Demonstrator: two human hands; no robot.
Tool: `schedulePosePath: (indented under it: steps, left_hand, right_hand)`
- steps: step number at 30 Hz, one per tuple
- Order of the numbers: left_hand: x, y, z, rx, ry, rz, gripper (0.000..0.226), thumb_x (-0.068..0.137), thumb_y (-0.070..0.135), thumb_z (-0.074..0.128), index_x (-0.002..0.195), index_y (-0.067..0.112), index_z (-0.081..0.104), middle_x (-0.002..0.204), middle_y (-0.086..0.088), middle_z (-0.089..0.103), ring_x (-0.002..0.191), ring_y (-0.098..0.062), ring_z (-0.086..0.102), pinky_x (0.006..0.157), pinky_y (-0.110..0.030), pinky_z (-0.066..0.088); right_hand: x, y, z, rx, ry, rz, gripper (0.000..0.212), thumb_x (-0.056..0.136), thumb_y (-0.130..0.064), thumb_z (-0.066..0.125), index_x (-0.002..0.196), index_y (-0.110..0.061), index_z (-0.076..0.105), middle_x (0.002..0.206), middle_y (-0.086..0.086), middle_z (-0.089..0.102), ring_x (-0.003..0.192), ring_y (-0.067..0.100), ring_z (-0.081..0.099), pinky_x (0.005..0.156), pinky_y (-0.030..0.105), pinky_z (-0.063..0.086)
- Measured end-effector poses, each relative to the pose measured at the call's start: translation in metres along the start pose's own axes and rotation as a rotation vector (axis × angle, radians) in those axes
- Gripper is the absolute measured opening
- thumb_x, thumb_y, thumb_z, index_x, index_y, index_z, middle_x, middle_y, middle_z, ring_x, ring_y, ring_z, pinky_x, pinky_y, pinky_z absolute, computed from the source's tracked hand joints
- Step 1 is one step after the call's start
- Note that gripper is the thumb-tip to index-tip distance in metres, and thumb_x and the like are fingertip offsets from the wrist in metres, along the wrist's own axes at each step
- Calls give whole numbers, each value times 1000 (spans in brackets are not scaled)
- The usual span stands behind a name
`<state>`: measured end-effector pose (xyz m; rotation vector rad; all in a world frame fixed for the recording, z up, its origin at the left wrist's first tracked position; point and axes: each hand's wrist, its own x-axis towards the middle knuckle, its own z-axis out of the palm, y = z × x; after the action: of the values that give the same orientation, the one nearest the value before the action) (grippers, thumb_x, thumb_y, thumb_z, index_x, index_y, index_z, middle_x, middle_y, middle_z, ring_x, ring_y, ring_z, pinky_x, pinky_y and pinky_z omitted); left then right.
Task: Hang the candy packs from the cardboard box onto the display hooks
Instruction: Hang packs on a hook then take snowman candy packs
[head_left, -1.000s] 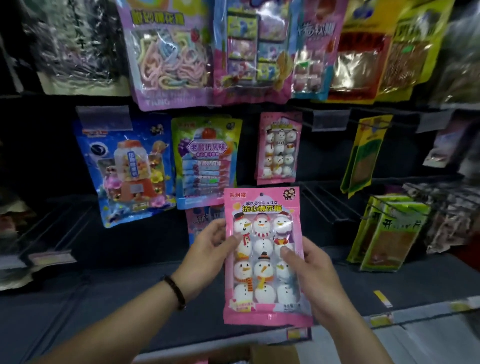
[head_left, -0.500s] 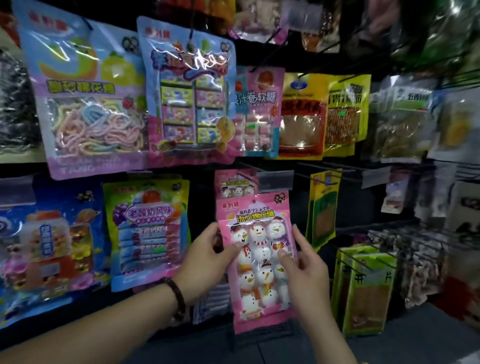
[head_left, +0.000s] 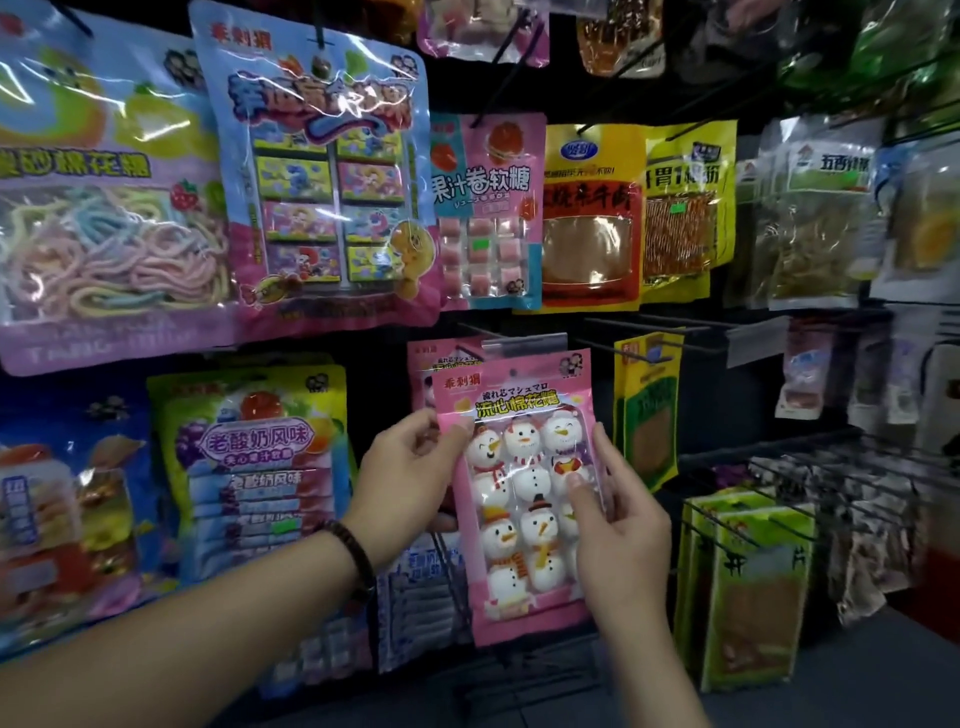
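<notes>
The snowman pack (head_left: 524, 499) has risen to the clear label strip (head_left: 524, 343); I cannot tell whether it is on a hook. The left hand (head_left: 410, 467) and right hand (head_left: 618, 530) each clamp their grip on a side edge. One twin pack (head_left: 441, 364) hangs behind, mostly hidden. Five snowmen show; the right thumb half covers a sixth.

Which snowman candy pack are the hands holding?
The front snowman pack, held by the left hand and right hand; the rear pack hangs behind it.

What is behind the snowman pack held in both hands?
Behind the snowman pack, gripped by the left hand and right hand, a similar pink pack peeks out at upper left, beneath a clear label holder. The rest of it is covered.
</notes>
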<state>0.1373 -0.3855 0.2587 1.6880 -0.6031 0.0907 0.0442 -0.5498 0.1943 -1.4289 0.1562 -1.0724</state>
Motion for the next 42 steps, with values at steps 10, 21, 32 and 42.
schedulePosePath:
  steps: [10, 21, 32, 42]
  left_hand:
    - [32, 13, -6, 104, 131, -74, 62, 100, 59, 60, 90, -2, 67, 75, -31, 66, 57, -43, 69, 53, -53, 64]
    - [67, -10, 0, 235, 258, -113, 66, 92, 71, 54, 70, 10, 55, 57, -7, 53, 63, -39, 73, 58, -57, 65]
    - [48, -17, -18, 266, 298, -96, 15, 100, 35, 65, 87, 31, 70, 86, 4, 77, 69, -23, 78, 57, -46, 66]
    - [-122, -60, -99, 423, 80, -42, 17, 105, 28, 63, 89, 26, 68, 77, 3, 73, 58, -9, 74, 51, -27, 58]
  right_hand:
    - [-3, -2, 9, -44, 14, 70, 48, 105, -22, 66, 142, -52, 61, 131, -34, 61, 91, -16, 64, 87, 14, 56]
    - [-6, 16, 30, -470, -93, 56, 62, 102, -37, 65, 159, -40, 40, 140, -11, 39, 136, 17, 46, 119, 47, 39]
    - [-31, 7, 46, -480, -299, 18, 40, 104, -26, 62, 143, -35, 56, 139, -16, 53, 123, 4, 55, 105, 31, 52]
    - [-89, -8, 69, -671, -639, -69, 41, 100, -32, 65, 141, -30, 58, 136, -6, 56, 127, 16, 55, 109, 37, 47]
